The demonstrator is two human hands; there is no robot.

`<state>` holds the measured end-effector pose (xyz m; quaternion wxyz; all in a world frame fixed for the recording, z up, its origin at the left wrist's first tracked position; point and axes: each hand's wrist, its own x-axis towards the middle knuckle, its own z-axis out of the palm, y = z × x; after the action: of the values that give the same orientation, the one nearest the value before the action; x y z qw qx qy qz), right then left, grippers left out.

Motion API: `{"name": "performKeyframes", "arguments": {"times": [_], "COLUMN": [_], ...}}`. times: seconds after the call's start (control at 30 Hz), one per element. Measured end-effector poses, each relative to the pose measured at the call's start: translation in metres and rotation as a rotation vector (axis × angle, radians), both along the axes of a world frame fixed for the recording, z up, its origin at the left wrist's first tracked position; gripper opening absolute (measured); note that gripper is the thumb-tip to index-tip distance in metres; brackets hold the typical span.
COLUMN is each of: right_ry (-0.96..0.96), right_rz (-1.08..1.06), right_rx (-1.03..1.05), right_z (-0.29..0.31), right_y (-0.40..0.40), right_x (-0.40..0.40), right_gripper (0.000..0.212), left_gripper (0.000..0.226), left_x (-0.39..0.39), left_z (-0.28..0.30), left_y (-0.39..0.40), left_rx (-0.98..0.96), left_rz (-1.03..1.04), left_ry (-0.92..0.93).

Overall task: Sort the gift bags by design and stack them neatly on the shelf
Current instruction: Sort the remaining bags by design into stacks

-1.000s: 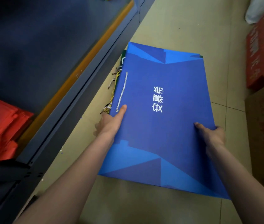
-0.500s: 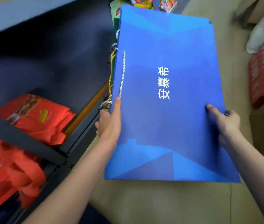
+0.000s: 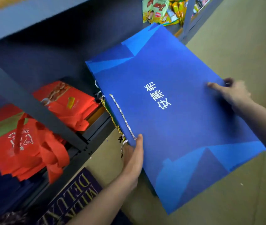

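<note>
A large flat blue gift bag (image 3: 169, 111) with white characters and a white rope handle is held in the air, tilted, its far corner over the dark metal shelf (image 3: 36, 109). Other bags lie hidden beneath it; only their yellow and grey cords show at its left edge. My left hand (image 3: 133, 158) grips the stack's near-left edge, thumb on top. My right hand (image 3: 231, 93) grips the right edge, blurred.
Red fabric bags (image 3: 70, 104) lie folded on the shelf's middle level, and more red bags (image 3: 26, 150) on the level below. A dark purple bag with pale lettering (image 3: 73, 192) lies at the shelf's foot. Snack packets (image 3: 161, 10) hang at the top. Tan floor (image 3: 234, 46) lies to the right.
The blue bag stack has risen from the floor, turned anticlockwise and swung left toward the shelf. Both hands kept their hold on its edges. The view has shifted to take in the shelf levels.
</note>
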<state>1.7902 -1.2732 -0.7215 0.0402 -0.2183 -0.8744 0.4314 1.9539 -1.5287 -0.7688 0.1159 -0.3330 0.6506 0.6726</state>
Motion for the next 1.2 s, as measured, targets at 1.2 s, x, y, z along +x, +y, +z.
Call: {"name": "performKeyframes", "arguments": {"times": [1.2], "right_ry": [0.036], "right_rz": [-0.17], "right_rx": [-0.522], "right_z": [-0.118], "right_y": [-0.045], "right_x": [0.174], "right_gripper": [0.093], "left_gripper": [0.086], "left_x": [-0.054], "left_z": [0.015], "left_y": [-0.028], "left_rx": [-0.598], "left_rz": [0.047], "left_ry": [0.384]}}
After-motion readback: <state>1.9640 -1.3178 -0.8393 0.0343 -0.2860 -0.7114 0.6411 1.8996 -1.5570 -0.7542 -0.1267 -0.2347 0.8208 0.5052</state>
